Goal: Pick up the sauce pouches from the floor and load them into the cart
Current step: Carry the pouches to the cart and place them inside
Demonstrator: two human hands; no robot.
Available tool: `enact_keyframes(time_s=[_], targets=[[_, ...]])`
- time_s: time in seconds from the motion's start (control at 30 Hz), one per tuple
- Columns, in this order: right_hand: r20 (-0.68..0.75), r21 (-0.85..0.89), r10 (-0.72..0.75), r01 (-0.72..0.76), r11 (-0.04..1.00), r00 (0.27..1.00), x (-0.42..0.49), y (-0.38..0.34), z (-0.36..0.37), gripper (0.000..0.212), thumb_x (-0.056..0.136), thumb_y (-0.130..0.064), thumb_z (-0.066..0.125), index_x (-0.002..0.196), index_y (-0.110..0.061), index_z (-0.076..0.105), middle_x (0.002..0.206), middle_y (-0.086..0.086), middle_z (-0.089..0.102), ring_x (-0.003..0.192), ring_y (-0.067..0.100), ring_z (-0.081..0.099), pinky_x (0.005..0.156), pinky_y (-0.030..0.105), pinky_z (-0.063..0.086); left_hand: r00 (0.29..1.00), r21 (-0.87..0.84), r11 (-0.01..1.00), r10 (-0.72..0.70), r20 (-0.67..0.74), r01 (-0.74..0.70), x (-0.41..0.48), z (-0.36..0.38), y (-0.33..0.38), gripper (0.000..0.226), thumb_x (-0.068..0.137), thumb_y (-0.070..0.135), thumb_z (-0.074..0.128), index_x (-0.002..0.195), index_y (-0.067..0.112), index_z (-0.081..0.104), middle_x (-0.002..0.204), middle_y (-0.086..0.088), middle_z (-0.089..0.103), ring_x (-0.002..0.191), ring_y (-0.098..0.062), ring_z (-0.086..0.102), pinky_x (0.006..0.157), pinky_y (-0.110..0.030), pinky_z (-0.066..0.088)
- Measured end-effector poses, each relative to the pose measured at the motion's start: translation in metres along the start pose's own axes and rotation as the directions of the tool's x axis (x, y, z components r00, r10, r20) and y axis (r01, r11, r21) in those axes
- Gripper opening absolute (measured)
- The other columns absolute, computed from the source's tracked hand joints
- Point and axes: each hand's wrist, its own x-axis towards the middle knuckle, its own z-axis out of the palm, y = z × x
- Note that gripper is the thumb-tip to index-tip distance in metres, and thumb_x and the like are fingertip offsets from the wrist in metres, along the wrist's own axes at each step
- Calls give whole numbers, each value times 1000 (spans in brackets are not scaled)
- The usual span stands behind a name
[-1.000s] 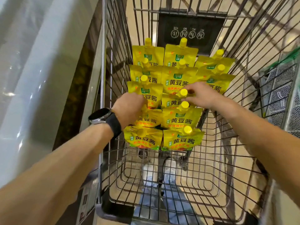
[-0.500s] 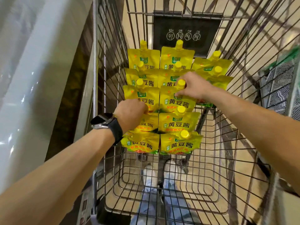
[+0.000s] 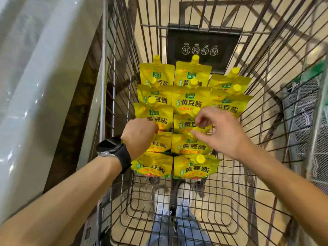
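Now, down in the cart (image 3: 104,89): sauce pouches (image 3: 191,103) laid flat in overlapping rows on its wire floor, yellow caps pointing toward its far end, covering the far half. Left hand (image 3: 140,134) knuckles-up over the column nearest the cart's left wall, fingers curled under and hidden; cannot tell whether gripping a pouch. Right hand (image 3: 221,134) just above the cart's middle column, fingers loosely curled, holding nothing. Black watch (image 3: 110,148) on the left wrist, beside the cart's left rim. Dark placard (image 3: 202,38) with four round symbols on the cart's far wall. White shoes (image 3: 160,194) visible through the cart's near floor.
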Motion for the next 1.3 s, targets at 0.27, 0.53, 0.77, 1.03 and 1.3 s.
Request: enact_keyframes(time_s=[0.27,0.53,0.77,1.03,1.3], targets=[[233,-310,117,-40,950,965,7,7,27,38,85,-25,74,121,-28,64,98,6,74,90,28,69,87,43,54,997,214,975,55,47,-64,8,-15,-3,37,95,-5,52,123,15,65,110,-7,69,106,-31,67,83,-38,53],[30,-118,59,-55,992,998,-16,8,18,23,84,-26,72,104,-23,62,104,-8,60,85,15,60,75,35,51,989,-58,994,89,-121,-96,-15,-12,0,37,96,17,58,132,21,54,118,-5,62,110,-29,60,83,-39,49],[406,-233,198,-108,966,892,-67,-5,26,47,81,-54,68,123,-37,57,123,-14,63,112,12,59,92,34,50,947,-144,936,318,-37,-320,-79,3,12,40,96,48,53,128,25,51,113,1,60,99,-25,64,81,-41,55],[287,-204,216,-161,966,933,-60,-15,45,21,90,-28,68,110,-31,63,70,4,67,73,20,64,68,31,45,984,105,983,140,108,-152,-66,8,8,38,98,-2,50,128,20,57,108,-5,68,103,-29,66,80,-37,50],[265,-264,271,-200,944,925,-73,-20,48,42,90,-25,66,129,-31,51,128,-7,59,105,17,62,82,34,47,987,31,994,101,123,-106,-65,14,26,36,99,4,51,132,16,52,111,-6,65,99,-26,66,86,-40,53]])
